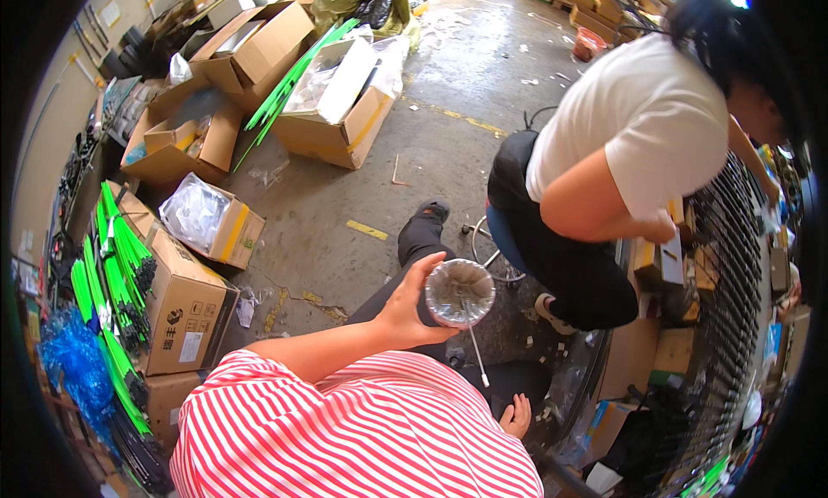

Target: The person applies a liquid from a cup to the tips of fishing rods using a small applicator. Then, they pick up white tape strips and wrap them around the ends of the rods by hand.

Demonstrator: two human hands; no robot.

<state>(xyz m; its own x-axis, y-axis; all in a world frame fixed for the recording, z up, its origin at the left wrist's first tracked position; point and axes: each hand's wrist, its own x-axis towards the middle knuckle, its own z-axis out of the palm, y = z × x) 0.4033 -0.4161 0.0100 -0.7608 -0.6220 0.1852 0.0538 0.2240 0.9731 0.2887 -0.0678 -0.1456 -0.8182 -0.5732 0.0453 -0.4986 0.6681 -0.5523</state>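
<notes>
My left hand (407, 304) is closed around the side of a clear plastic cup (457, 284), held up in front of my striped shirt. From above, its round rim and greyish see-through inside show. A thin pale straw (476, 351) slants from the cup toward my lap and ends in a white tip. Down by my thigh, my right hand (517, 416) lies with its fingers stretched out and nothing visible in it. My shirt hides the rest of that arm.
A person in a white shirt (630, 127) sits close on my right, leaning over a long dark rack (716, 248). Open cardboard boxes (345, 136) stand ahead left. Bright green rods (112, 274) lie beside a large carton (185, 300). Paper scraps litter the concrete floor (319, 213).
</notes>
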